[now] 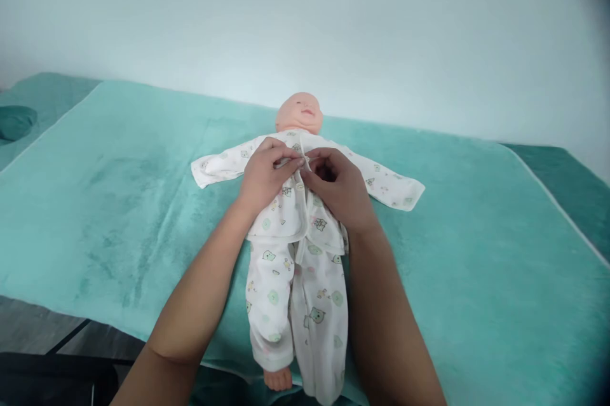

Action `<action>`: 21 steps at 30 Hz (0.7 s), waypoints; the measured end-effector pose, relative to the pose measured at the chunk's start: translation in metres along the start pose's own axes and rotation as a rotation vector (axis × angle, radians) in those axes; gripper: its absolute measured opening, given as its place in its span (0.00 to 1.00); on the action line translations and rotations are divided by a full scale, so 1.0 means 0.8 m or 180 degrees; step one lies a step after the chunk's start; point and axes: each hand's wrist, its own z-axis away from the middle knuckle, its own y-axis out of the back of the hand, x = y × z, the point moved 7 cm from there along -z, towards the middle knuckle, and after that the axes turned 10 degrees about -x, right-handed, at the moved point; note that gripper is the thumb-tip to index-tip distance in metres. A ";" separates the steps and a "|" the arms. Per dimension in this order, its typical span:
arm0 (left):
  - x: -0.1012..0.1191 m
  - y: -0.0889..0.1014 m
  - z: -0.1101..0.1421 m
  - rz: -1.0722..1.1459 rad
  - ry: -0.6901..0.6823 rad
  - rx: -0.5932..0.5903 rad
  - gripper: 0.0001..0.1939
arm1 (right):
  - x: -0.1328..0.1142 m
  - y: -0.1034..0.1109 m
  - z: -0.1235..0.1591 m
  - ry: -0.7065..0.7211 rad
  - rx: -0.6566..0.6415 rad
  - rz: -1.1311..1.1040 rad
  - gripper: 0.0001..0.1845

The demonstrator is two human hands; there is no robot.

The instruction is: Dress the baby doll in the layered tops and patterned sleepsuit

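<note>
A baby doll (299, 111) lies on its back on a teal blanket (119, 203), head away from me. It wears a white printed shirt (286, 212) and matching trousers (314, 304). My left hand (265, 171) pinches the shirt's front edge at the doll's chest. My right hand (339, 187) is closed on the opposite front edge, fingertips meeting the left hand's at a snap near the collar. The shirt's sleeves lie spread to both sides. One bare foot (277, 379) shows at the near edge.
The blanket covers a table against a pale wall. A darker green cover (567, 183) shows at the right and far left, with a dark green bundle (14, 121) at the left edge. The table's near edge and dark floor lie at lower left.
</note>
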 end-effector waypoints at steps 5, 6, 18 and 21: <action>0.001 -0.001 -0.001 0.0188 0.0004 -0.0073 0.06 | -0.011 -0.006 0.002 0.0078 -0.0022 0.0261 0.16; 0.001 0.000 -0.001 0.0191 0.0025 -0.0067 0.07 | -0.014 -0.008 0.003 0.0115 -0.0049 0.0337 0.16; -0.007 0.016 0.007 0.0343 0.0262 -0.0041 0.07 | -0.017 -0.002 0.010 0.0243 -0.0127 -0.0154 0.11; 0.005 0.023 0.012 0.0311 0.0134 -0.0402 0.06 | -0.029 0.008 0.021 0.0133 0.0047 0.0357 0.10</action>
